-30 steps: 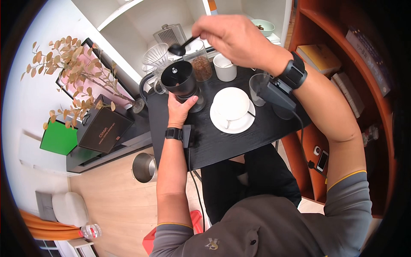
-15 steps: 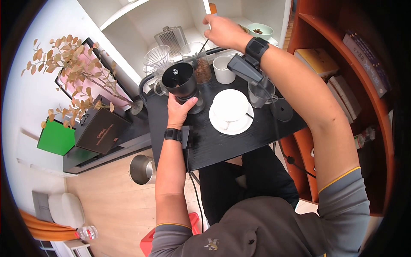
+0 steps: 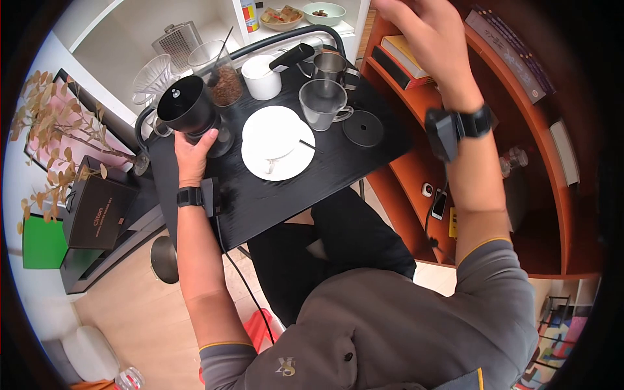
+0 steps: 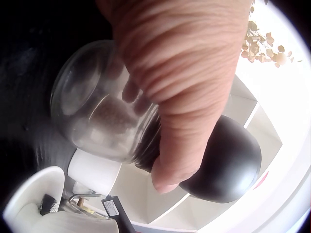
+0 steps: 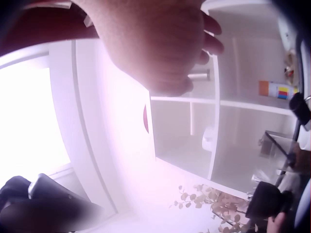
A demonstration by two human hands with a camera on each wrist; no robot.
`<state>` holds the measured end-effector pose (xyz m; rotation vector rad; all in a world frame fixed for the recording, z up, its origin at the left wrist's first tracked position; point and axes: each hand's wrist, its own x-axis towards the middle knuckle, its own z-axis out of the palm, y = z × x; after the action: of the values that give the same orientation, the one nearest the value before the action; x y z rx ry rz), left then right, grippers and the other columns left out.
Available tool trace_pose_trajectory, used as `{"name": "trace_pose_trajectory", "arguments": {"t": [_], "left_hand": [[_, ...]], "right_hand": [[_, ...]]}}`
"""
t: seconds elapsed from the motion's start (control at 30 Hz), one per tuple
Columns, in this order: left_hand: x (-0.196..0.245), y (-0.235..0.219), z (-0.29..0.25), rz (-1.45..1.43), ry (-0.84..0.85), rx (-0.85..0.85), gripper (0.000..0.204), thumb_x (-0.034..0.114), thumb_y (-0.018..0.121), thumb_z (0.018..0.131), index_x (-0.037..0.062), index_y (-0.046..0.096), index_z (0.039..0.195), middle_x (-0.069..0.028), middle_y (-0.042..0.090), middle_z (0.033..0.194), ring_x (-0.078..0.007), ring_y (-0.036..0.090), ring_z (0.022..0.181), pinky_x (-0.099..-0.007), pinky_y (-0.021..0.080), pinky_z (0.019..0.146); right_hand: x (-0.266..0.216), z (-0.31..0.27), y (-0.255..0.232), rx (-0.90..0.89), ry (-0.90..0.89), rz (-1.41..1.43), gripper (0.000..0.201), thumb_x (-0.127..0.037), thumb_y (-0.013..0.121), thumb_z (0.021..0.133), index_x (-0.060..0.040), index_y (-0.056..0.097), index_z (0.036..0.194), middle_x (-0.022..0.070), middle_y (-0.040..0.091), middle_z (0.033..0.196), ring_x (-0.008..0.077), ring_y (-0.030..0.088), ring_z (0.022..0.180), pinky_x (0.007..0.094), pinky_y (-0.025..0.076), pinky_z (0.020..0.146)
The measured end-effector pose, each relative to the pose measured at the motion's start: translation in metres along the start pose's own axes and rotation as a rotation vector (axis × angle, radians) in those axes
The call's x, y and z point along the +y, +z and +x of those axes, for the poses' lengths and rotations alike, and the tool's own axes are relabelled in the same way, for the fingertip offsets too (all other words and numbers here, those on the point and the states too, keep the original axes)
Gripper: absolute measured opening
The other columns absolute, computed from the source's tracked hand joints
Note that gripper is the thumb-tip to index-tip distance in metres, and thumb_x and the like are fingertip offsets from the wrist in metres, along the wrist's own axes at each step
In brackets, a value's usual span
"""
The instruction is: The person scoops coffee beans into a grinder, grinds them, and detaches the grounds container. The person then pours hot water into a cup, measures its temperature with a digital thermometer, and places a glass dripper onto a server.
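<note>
My left hand (image 3: 193,156) grips a manual coffee grinder (image 3: 185,104) around its middle, the thumb across the front. The grinder has a black open-topped hopper and a clear glass jar (image 4: 80,104) below, which stands on the black table (image 3: 247,201). Beside it is a tall glass of coffee beans (image 3: 227,88); a black spoon (image 3: 225,40) leans in it, handle up. My right hand (image 3: 439,49) is raised at the upper right, away from the table, partly cut off. Its fingers (image 5: 212,43) are loosely bent in the right wrist view, with nothing visible in them.
A white cup on a saucer (image 3: 250,156), a white canister (image 3: 262,81), a glass mug (image 3: 323,107), a metal cup (image 3: 329,64) and a black round lid (image 3: 363,129) share the table. A glass dripper (image 3: 152,79) stands behind the grinder. An orange-brown bookshelf (image 3: 396,179) borders the right side.
My right hand let go of the spoon, leaving it in the bean glass, then moved up and right away from the table. My left hand still holds the grinder. The head view has turned right.
</note>
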<state>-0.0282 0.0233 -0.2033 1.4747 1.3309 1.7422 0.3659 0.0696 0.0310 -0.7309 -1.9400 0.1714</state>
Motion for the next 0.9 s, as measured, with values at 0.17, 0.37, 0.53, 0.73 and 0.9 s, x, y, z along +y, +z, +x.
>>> {"name": "trace_pose_trajectory", "arguments": {"t": [0.17, 0.37, 0.53, 0.73, 0.9], "left_hand": [[0.005, 0.0, -0.001, 0.001, -0.01, -0.012, 0.067, 0.021, 0.087, 0.08, 0.0005, 0.053, 0.135, -0.0097, 0.065, 0.125, -0.0191, 0.062, 0.112, -0.033, 0.047, 0.102], [0.001, 0.003, -0.002, -0.013, 0.024, 0.009, 0.07, 0.022, 0.088, 0.08, 0.0005, 0.051, 0.136, -0.0104, 0.063, 0.126, -0.0194, 0.06, 0.113, -0.0339, 0.046, 0.102], [0.009, 0.003, -0.004, 0.004, 0.018, 0.026, 0.067, 0.023, 0.09, 0.077, 0.0005, 0.055, 0.129, -0.0095, 0.066, 0.121, -0.0183, 0.062, 0.11, -0.0338, 0.048, 0.1], [0.013, 0.008, -0.002, -0.115, 0.005, 0.015, 0.074, 0.023, 0.093, 0.074, 0.0005, 0.053, 0.133, -0.0092, 0.066, 0.123, -0.0172, 0.061, 0.113, -0.033, 0.047, 0.102], [0.018, 0.007, -0.001, -0.138, -0.015, 0.019, 0.082, 0.026, 0.093, 0.071, 0.0028, 0.052, 0.138, -0.0088, 0.065, 0.127, -0.018, 0.06, 0.118, -0.0338, 0.045, 0.105]], "right_hand": [[0.057, -0.112, 0.007, 0.103, 0.372, 0.092, 0.038, -0.021, 0.075, 0.091, 0.0021, 0.065, 0.119, 0.0082, 0.07, 0.104, 0.0131, 0.064, 0.094, 0.0294, 0.054, 0.085], [0.061, -0.195, 0.052, -0.271, 0.37, -0.38, 0.075, -0.042, 0.084, 0.075, -0.0022, 0.057, 0.133, 0.019, 0.058, 0.129, 0.0376, 0.053, 0.121, 0.047, 0.042, 0.103], [0.072, -0.196, 0.07, -0.232, 0.319, -0.514, 0.087, -0.048, 0.086, 0.07, -0.003, 0.055, 0.138, 0.0212, 0.056, 0.136, 0.0392, 0.05, 0.128, 0.0488, 0.039, 0.107], [0.071, -0.195, 0.077, -0.275, 0.292, -0.519, 0.082, -0.043, 0.086, 0.072, -0.0018, 0.055, 0.136, 0.0164, 0.059, 0.132, 0.036, 0.051, 0.125, 0.0467, 0.038, 0.107], [0.073, -0.195, 0.076, -0.282, 0.27, -0.502, 0.079, -0.038, 0.087, 0.071, -0.0009, 0.057, 0.133, 0.0163, 0.06, 0.127, 0.0354, 0.052, 0.121, 0.0465, 0.039, 0.105]]}}
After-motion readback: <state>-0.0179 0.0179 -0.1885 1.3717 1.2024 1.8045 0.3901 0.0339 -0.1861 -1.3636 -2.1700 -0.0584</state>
